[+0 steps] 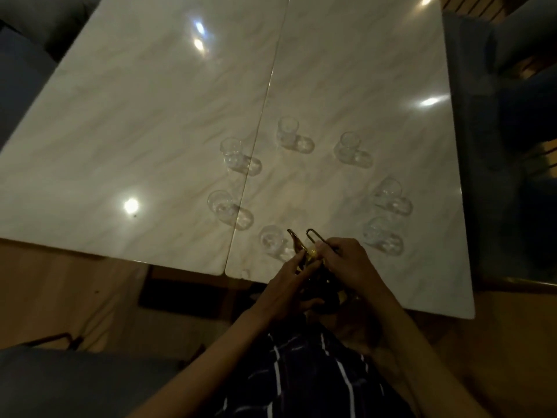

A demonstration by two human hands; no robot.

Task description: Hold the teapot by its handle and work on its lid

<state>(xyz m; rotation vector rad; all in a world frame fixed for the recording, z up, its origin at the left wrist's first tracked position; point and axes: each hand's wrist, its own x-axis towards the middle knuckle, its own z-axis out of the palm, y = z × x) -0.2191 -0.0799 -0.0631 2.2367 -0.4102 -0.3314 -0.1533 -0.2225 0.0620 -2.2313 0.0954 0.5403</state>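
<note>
Both hands (319, 273) curled, gripping gold corkscrew (307, 248) over table edge (180, 260).

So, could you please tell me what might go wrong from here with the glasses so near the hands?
The gold spouted pot, held in both the left hand and right hand, hangs right over the nearest glass; its spout might knock it. That glass also stands near the table edge, so a bump could push it off.

The surface (150, 116) looks like glossy, smooth marble. The glasses (287, 131) are clear glass. The tool (304, 248) looks like shiny golden metal.
</note>
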